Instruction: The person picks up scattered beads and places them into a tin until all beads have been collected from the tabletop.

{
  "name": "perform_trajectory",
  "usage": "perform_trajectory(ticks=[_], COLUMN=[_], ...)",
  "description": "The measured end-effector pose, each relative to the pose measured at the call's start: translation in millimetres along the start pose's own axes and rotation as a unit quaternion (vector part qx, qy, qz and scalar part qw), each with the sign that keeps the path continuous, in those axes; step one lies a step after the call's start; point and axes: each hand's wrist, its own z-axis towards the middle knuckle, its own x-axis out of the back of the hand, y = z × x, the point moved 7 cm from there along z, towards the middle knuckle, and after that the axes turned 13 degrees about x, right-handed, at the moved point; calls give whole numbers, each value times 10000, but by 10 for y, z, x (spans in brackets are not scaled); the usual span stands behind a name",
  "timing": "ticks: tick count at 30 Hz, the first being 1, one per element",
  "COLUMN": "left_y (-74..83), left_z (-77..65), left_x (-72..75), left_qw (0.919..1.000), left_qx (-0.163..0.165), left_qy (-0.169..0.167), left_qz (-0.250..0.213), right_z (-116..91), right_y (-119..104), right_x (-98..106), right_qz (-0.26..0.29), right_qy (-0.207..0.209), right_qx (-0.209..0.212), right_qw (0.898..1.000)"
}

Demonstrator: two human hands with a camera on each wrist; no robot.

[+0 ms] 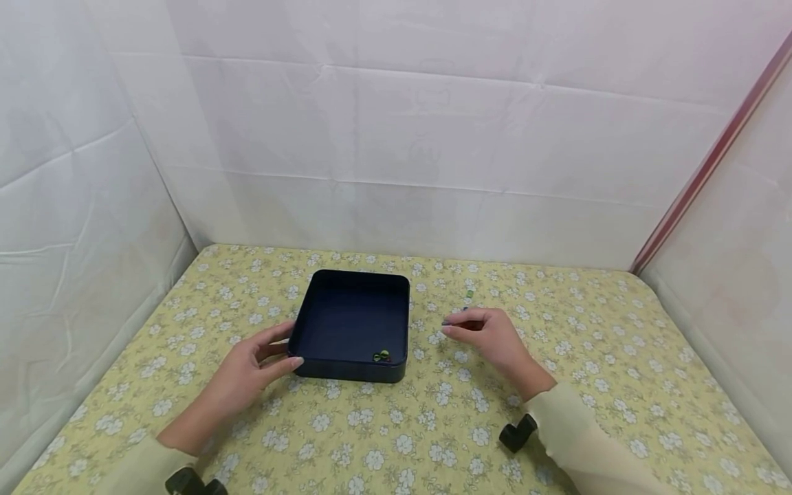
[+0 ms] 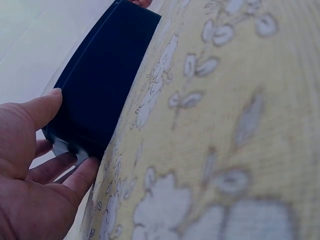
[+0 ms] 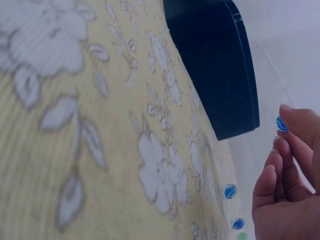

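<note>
A dark blue square box (image 1: pixel 349 370) stands on the cloth, its hollow side up. My left hand (image 1: pixel 244 375) holds its near left corner, the thumb on the front wall and the fingers around the left side. Several small green and dark marbles (image 1: pixel 382 356) lie inside, at the near right corner. To the right of the box, my right hand (image 1: pixel 491 338) pinches a blue marble (image 3: pixel 281 123) between thumb and index finger, above the cloth. Beyond that hand, a green marble (image 1: pixel 470 293) lies on the cloth. Two blue marbles (image 3: pixel 230 191) show below the hand in the right wrist view.
A yellow cloth with white flowers (image 1: pixel 402 440) covers the table. White sheets (image 1: pixel 396 124) hang behind it and along both sides. A dark red strip (image 1: pixel 711 158) runs up the back right corner.
</note>
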Motion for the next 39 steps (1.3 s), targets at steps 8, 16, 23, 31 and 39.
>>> perform_trajectory(ticks=[8, 16, 23, 31, 39], left_y=[4, 10, 13, 17, 32], left_z=[-3, -10, -12, -17, -14], left_x=[-3, -5, -5, -9, -8], left_qw=[10000, 10000, 10000, 10000, 10000], left_qx=[-1, -27, -4, 11, 32], left_qy=[25, 42, 52, 27, 2], left_qz=[30, 30, 52, 47, 18], right_z=[26, 57, 91, 152, 225], right_y=[-33, -118, -187, -280, -389], right_x=[-56, -125, -178, -260, -364], right_qz=[86, 80, 204, 335, 419], right_qy=[-6, -57, -74, -183, -224], right_qx=[51, 138, 236, 405, 424], right_qw=[9999, 9999, 9995, 9985, 9980])
